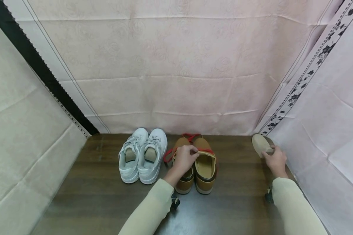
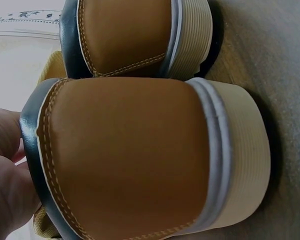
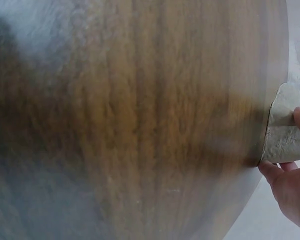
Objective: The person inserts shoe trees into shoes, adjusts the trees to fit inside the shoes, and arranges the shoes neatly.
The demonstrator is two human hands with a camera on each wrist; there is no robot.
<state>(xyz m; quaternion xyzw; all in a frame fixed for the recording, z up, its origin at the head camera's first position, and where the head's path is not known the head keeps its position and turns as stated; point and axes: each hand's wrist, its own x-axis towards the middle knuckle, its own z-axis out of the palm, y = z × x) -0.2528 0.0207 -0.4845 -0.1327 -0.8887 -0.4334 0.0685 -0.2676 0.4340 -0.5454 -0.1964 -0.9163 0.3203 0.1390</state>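
Note:
A pair of brown shoes with red laces stands at the middle, heels toward me. My left hand reaches over the left shoe of that pair and pinches the front of the right shoe's opening. Whether its fingertips hold the tongue or the red lace, I cannot tell. In the left wrist view, two brown heels fill most of the frame and hide part of the hand. Far right, my right hand grips a beige shoe insert between thumb and fingers; in the right wrist view the insert looks rough and pulp-like.
White sneakers stand left of the brown shoes, each with a beige insert inside. All rest on a dark wooden surface. Pale patterned cloth rises behind and at both sides. The right hand is close to the right cloth wall.

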